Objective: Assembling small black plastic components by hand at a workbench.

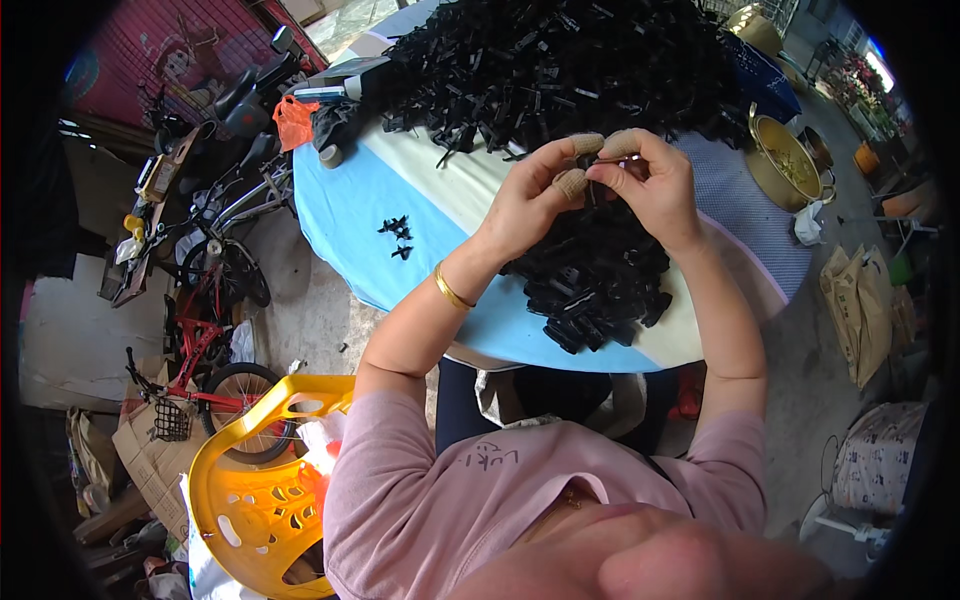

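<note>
Both my hands meet above the near side of the round table, fingertips almost touching. My left hand is closed in a pinch, with tan covers on its thumb and a fingertip; what it pinches is hidden. My right hand, a tan cover on one finger, is closed on a thin dark piece, too small to name. Just under the hands lies a pile of small black plastic parts. Beyond them a far larger heap of black parts covers the back of the table.
A few black pieces lie apart on the blue striped tablecloth. An orange-red bag is at the table's left edge, a brass-coloured pot at its right. A yellow plastic chair and a red bicycle stand to the left.
</note>
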`<action>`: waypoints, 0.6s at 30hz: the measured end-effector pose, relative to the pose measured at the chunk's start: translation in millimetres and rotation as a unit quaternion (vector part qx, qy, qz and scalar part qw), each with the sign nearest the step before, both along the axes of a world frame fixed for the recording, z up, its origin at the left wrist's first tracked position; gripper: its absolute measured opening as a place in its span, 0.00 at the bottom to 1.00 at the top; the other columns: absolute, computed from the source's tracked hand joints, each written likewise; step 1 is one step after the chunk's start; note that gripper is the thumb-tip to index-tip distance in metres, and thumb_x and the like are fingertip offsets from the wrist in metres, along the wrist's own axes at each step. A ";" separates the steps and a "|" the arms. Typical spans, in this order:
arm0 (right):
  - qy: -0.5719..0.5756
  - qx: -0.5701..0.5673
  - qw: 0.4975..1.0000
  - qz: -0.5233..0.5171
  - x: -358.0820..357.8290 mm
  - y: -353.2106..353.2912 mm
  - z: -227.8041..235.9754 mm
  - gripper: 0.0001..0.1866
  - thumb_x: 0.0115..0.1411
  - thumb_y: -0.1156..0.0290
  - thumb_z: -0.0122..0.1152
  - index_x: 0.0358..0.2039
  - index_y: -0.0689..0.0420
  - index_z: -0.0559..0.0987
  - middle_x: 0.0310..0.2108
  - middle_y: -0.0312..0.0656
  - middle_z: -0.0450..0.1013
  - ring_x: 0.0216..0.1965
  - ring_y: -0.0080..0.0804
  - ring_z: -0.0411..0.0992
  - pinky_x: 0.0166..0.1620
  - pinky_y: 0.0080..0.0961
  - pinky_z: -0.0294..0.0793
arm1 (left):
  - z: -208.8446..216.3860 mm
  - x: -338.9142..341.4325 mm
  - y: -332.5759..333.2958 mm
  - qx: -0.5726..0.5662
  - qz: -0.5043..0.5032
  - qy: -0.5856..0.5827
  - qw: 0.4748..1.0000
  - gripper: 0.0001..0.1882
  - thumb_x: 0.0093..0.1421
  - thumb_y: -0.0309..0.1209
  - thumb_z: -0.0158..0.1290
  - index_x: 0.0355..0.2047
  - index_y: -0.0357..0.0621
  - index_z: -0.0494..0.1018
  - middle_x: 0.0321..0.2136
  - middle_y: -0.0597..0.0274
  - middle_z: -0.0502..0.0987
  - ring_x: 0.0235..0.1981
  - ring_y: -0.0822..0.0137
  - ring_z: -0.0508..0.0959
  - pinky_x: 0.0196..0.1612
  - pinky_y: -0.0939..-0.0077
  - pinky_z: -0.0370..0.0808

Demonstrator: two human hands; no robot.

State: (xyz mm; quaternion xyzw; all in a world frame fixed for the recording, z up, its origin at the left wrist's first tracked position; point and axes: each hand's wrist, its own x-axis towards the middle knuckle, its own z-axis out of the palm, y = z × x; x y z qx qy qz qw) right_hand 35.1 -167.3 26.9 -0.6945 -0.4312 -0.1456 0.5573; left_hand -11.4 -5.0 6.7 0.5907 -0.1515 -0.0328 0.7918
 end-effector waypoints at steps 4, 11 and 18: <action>0.120 -0.020 0.993 -0.001 1.0 5.2 -4.2 0.07 0.49 0.77 0.62 0.28 0.61 0.73 0.22 0.30 0.69 0.22 0.12 0.64 0.25 0.06 0.64 | -4.4 -2.8 -8.1 -0.001 0.007 -0.115 0.993 0.24 0.54 0.21 0.51 0.51 0.33 0.58 0.43 0.60 0.68 0.44 0.73 0.70 0.46 0.79 0.69; 0.248 -0.076 0.964 0.060 -0.2 -0.5 6.1 0.10 0.60 0.67 0.49 0.33 0.61 0.75 0.19 0.30 0.66 0.16 0.08 0.55 0.18 0.07 0.50 | -8.9 2.2 -1.1 -0.027 0.083 -0.114 0.990 0.19 0.53 0.19 0.51 0.45 0.35 0.61 0.39 0.59 0.71 0.41 0.72 0.72 0.44 0.80 0.70; 0.241 -0.065 0.967 0.059 -1.0 -2.5 5.9 0.09 0.59 0.69 0.51 0.34 0.61 0.76 0.17 0.29 0.66 0.16 0.08 0.55 0.18 0.07 0.51 | -4.7 0.5 0.1 -0.026 0.095 -0.103 0.990 0.18 0.52 0.19 0.53 0.44 0.36 0.62 0.37 0.59 0.72 0.38 0.72 0.73 0.43 0.79 0.72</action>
